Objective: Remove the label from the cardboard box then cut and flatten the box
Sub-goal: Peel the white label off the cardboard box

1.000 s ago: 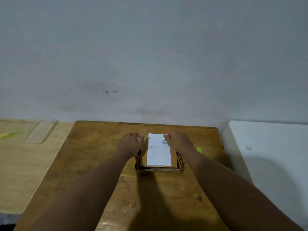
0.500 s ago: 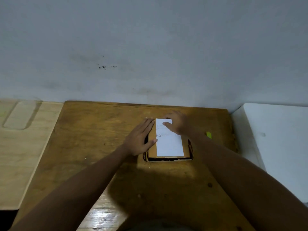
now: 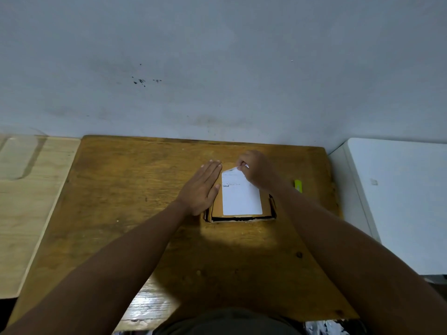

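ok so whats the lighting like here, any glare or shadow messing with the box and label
Head view: dim room overall; a bright patch falls on the white label and cardboard box, washing out most of the print. Forearm and body shadows darken the wooden table near the camera, with glare on its near edge. Wide-angle lens bows the table edges.

We see two bare forearms, no sleeves reaching them, no watch, bands or rings that we can make out. Our left hand [image 3: 202,189] and right hand [image 3: 257,170] wear no gloves; short pale nails show on the left. At the bottom edge, a dark olive-grey garment [image 3: 225,321] covers our torso.
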